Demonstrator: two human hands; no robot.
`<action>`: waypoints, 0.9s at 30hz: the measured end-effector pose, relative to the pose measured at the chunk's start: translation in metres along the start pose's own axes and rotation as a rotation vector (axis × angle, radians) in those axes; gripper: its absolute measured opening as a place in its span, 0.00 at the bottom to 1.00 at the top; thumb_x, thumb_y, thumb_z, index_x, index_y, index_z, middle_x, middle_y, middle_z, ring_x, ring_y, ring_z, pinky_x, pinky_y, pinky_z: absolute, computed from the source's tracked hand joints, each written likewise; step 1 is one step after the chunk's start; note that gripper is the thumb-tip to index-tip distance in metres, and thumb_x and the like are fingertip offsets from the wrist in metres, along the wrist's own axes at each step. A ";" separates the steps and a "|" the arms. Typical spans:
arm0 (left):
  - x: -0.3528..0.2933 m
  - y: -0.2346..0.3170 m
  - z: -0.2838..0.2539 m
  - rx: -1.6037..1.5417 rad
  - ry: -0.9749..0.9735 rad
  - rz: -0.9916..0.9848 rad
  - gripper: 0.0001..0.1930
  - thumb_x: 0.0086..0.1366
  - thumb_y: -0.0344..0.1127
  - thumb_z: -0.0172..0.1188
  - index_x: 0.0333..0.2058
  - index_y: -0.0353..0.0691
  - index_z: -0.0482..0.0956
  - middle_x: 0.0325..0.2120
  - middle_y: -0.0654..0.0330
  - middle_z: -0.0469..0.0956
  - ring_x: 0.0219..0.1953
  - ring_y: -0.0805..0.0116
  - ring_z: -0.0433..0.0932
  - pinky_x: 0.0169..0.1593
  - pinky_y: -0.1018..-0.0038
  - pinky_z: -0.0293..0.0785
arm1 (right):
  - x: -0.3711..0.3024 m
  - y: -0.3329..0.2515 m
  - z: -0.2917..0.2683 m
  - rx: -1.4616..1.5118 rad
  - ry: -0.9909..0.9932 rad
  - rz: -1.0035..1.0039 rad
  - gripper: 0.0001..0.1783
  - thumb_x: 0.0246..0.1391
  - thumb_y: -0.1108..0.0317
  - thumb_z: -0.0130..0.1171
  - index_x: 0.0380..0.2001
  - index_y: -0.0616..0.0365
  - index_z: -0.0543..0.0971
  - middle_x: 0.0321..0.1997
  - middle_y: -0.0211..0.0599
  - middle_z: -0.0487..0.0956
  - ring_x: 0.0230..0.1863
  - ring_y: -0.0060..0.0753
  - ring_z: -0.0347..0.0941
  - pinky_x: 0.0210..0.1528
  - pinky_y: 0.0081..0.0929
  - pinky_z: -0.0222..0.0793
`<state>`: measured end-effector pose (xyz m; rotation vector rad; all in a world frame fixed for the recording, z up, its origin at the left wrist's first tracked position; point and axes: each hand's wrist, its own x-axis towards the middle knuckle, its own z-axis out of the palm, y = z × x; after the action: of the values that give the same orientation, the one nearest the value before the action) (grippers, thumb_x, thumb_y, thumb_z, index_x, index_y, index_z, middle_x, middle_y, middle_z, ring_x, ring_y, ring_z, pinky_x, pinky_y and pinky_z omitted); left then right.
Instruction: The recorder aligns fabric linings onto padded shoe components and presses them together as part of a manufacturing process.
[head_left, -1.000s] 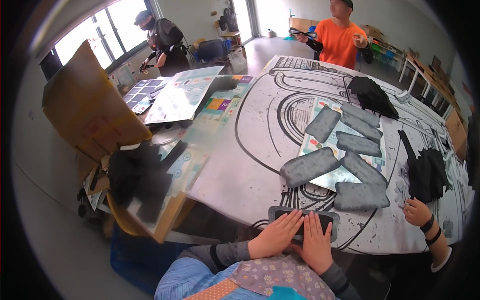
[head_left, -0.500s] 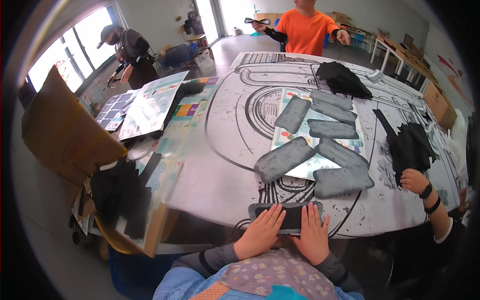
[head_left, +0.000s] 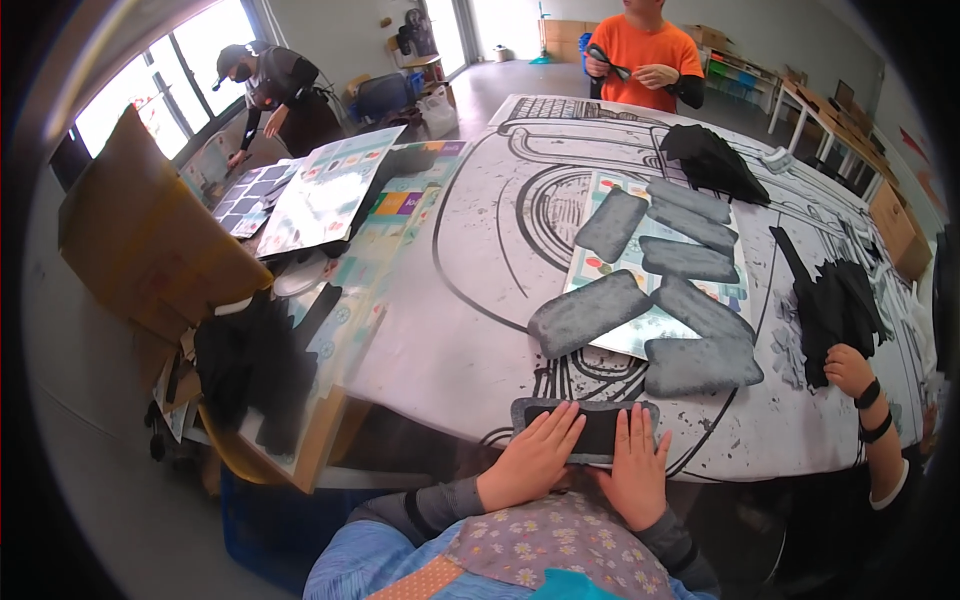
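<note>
A grey, rounded rectangular pad [head_left: 524, 409] lies at the table's near edge, and a black rectangular piece of material [head_left: 597, 436] rests on top of it. My left hand [head_left: 535, 458] lies flat on the left part of the black piece, fingers stretched out. Pressed flat on its right part is my right hand [head_left: 638, 470], fingers also extended and slightly spread. Just beyond, several similar grey pads [head_left: 590, 312] overlap on a shiny printed sheet [head_left: 618, 333].
A co-worker's hand [head_left: 850, 372] touches a heap of black fabric strips [head_left: 835, 305] at right. More black fabric [head_left: 715, 162] lies at the far side. On the left, black pieces [head_left: 240, 350] sit beside a brown cardboard sheet [head_left: 150, 220]. Across the table stands a person in orange [head_left: 655, 62].
The whole view has shifted slightly. My hands keep their places on the black piece. The person in orange has brought both hands together around a dark object.
</note>
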<state>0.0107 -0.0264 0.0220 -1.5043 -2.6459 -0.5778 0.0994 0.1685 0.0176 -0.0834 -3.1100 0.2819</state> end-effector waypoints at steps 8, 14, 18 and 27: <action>-0.002 -0.001 0.000 -0.016 -0.041 -0.016 0.43 0.59 0.44 0.69 0.66 0.24 0.61 0.69 0.37 0.59 0.73 0.44 0.58 0.72 0.54 0.59 | 0.000 0.001 0.000 0.018 -0.027 0.026 0.62 0.44 0.51 0.76 0.74 0.66 0.53 0.80 0.55 0.49 0.81 0.53 0.44 0.75 0.70 0.35; 0.003 -0.036 -0.066 -0.243 -0.029 0.115 0.35 0.66 0.41 0.66 0.66 0.30 0.65 0.69 0.38 0.61 0.71 0.43 0.61 0.71 0.56 0.60 | 0.001 -0.002 -0.003 0.023 -0.056 0.008 0.62 0.43 0.54 0.76 0.74 0.66 0.53 0.80 0.56 0.49 0.81 0.54 0.43 0.75 0.70 0.37; 0.031 -0.087 -0.171 -0.008 0.301 -0.288 0.26 0.62 0.33 0.68 0.60 0.51 0.78 0.32 0.64 0.85 0.36 0.64 0.85 0.45 0.64 0.79 | -0.002 -0.002 -0.004 0.026 0.004 0.030 0.61 0.41 0.55 0.76 0.73 0.65 0.55 0.79 0.55 0.51 0.81 0.52 0.45 0.74 0.69 0.44; 0.154 -0.330 -0.387 0.633 0.329 -0.554 0.35 0.58 0.32 0.51 0.67 0.40 0.68 0.49 0.34 0.79 0.53 0.40 0.79 0.57 0.56 0.74 | 0.002 -0.003 0.001 -0.029 0.042 0.008 0.57 0.43 0.55 0.73 0.72 0.65 0.59 0.78 0.57 0.54 0.81 0.50 0.45 0.77 0.64 0.39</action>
<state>-0.4026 -0.1836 0.3174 -0.4663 -2.5859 0.0281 0.0969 0.1652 0.0177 -0.1005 -3.0732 0.2325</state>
